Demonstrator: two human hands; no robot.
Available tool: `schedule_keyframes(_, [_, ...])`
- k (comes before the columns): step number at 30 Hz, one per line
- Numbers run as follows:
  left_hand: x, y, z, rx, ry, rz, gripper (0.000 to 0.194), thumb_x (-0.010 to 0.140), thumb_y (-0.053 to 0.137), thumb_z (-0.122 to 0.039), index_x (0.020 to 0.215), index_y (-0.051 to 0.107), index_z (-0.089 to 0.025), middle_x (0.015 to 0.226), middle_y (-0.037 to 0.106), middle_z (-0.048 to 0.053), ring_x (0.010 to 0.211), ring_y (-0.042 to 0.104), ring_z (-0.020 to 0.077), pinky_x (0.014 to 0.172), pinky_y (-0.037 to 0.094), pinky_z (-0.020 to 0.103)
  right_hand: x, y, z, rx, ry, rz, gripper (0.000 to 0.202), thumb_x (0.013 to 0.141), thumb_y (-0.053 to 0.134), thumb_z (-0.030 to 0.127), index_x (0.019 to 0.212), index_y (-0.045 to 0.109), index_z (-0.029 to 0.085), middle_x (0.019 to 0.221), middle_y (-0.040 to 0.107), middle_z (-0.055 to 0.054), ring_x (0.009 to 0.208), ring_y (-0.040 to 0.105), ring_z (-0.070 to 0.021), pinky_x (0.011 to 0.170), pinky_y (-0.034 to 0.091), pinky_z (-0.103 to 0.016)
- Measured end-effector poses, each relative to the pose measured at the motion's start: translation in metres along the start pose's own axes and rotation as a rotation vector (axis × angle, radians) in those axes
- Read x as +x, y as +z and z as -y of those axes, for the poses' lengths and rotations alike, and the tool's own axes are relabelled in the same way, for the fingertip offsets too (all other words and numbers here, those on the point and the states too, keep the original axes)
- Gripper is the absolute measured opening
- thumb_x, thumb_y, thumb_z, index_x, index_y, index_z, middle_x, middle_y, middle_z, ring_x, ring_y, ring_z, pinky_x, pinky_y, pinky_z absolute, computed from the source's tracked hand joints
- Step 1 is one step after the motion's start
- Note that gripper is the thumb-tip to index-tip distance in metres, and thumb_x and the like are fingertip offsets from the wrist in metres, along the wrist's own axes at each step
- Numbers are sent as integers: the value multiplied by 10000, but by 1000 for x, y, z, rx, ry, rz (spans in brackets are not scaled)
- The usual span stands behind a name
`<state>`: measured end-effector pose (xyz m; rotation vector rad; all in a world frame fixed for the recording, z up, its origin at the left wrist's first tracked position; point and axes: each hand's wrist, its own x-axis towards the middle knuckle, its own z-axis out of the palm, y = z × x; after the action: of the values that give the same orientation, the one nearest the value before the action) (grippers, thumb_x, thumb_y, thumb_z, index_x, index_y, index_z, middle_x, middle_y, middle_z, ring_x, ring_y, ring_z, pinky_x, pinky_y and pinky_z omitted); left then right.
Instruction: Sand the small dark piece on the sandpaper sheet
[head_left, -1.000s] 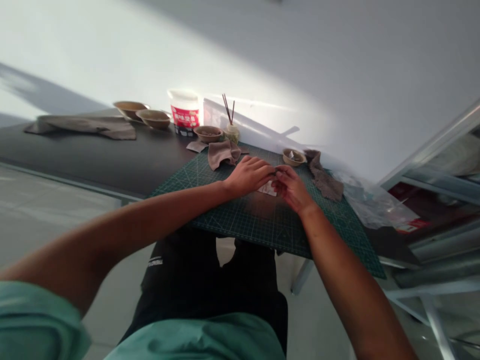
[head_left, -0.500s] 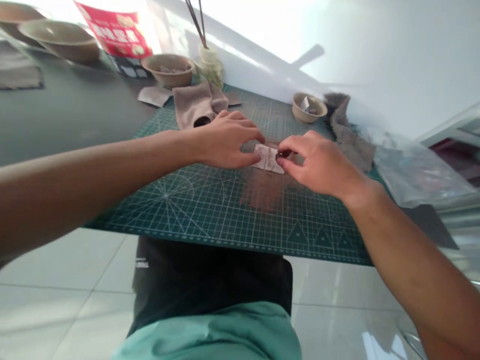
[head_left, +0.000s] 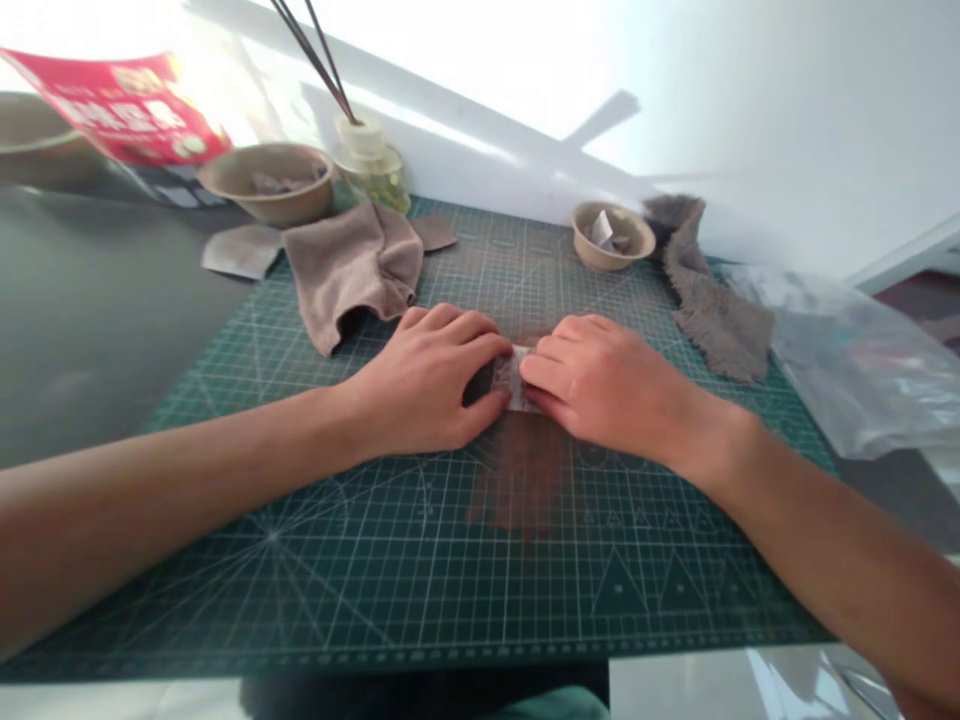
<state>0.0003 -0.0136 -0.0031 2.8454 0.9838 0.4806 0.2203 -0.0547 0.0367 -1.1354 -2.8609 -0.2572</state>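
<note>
A small pale piece (head_left: pixel 513 378) lies on the green cutting mat (head_left: pixel 360 590) between my two hands. At its left end, my left hand (head_left: pixel 442 380) holds the edge between thumb and fingers. My right hand (head_left: pixel 607 385) is closed over the right end, its fingertips pressed together on the piece and covering part of it. Behind my left hand lies a folded brown cloth (head_left: pixel 352 265) with a dark opening at its lower edge.
A bowl with scraps (head_left: pixel 277 185), a red bag (head_left: pixel 127 110) and a reed diffuser (head_left: pixel 371 170) stand at the back left. A small bowl (head_left: pixel 613 238), frayed grey-brown fabric (head_left: pixel 716 310) and a clear plastic bag (head_left: pixel 862 350) are on the right.
The view has shifted, so the mat and hands appear lower and larger. My right hand has come closer to my left and its fingers now cover more of the pale piece.
</note>
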Motion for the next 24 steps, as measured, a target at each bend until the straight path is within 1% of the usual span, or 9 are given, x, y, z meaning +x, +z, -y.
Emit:
schedule_keyframes(3, [1, -3, 1, -65, -32, 35, 412, 898, 552, -444, 1233, 647, -224, 1256, 641, 81, 1139, 541, 338, 943, 395, 518, 2, -2, 0, 41, 18, 41, 95, 1001, 560, 207, 949, 638, 199, 953, 647, -61, 912, 526, -252, 808, 374, -380])
schedule_keyframes(5, [1, -6, 2, -113, -49, 68, 401, 884, 563, -418, 1227, 645, -226, 1261, 633, 80, 1140, 536, 334, 944, 402, 517, 3, -4, -1, 91, 27, 59, 75, 977, 574, 158, 953, 633, 200, 975, 635, -57, 903, 529, -245, 803, 388, -376])
schedule_keyframes(9, [1, -11, 4, -176, -83, 95, 406, 854, 600, -377, 1226, 627, -217, 1280, 618, 91, 1162, 529, 326, 972, 414, 512, 4, -5, -4, 195, -6, 93, 143, 940, 565, 60, 951, 629, 187, 970, 631, -53, 890, 539, -232, 812, 426, -362])
schedule_keyframes(14, [0, -14, 7, -227, -83, 106, 400, 829, 627, -345, 1201, 622, -197, 1287, 612, 103, 1178, 523, 322, 1008, 424, 518, 10, 4, -8, 345, -28, 46, 183, 920, 555, 7, 935, 632, 172, 966, 636, -54, 900, 568, -214, 827, 467, -338])
schedule_keyframes(17, [0, -14, 7, -241, -71, 130, 390, 815, 630, -327, 1189, 633, -216, 1292, 607, 91, 1175, 524, 325, 1003, 431, 532, 16, 11, -12, 475, -18, 9, 137, 950, 567, 46, 945, 640, 162, 961, 640, -54, 912, 591, -196, 837, 486, -320])
schedule_keyframes(19, [-1, -14, 6, -234, -78, 126, 386, 821, 625, -336, 1192, 636, -230, 1306, 595, 88, 1191, 515, 337, 1003, 429, 556, 18, 14, -13, 523, 32, -6, 89, 971, 588, 100, 941, 643, 164, 951, 634, -48, 890, 598, -185, 816, 491, -313])
schedule_keyframes(21, [-3, -13, 5, -218, -98, 111, 401, 832, 621, -349, 1219, 630, -241, 1324, 576, 94, 1215, 501, 352, 1016, 420, 585, 17, 16, -12, 545, 84, -6, 91, 978, 591, 124, 918, 644, 166, 928, 621, -40, 851, 597, -176, 774, 487, -305])
schedule_keyframes(22, [-4, -13, 4, -210, -110, 107, 409, 835, 621, -353, 1229, 628, -244, 1333, 567, 99, 1227, 494, 359, 1024, 415, 596, 16, 16, -12, 562, 84, -1, 103, 978, 588, 123, 904, 644, 166, 918, 616, -37, 838, 596, -172, 760, 483, -299])
schedule_keyframes(24, [-5, -13, 4, -201, -126, 108, 409, 832, 627, -356, 1226, 630, -245, 1340, 556, 107, 1237, 489, 366, 1034, 412, 606, 14, 17, -11, 596, 35, 10, 120, 978, 581, 116, 890, 649, 163, 914, 621, -35, 843, 601, -168, 764, 483, -289])
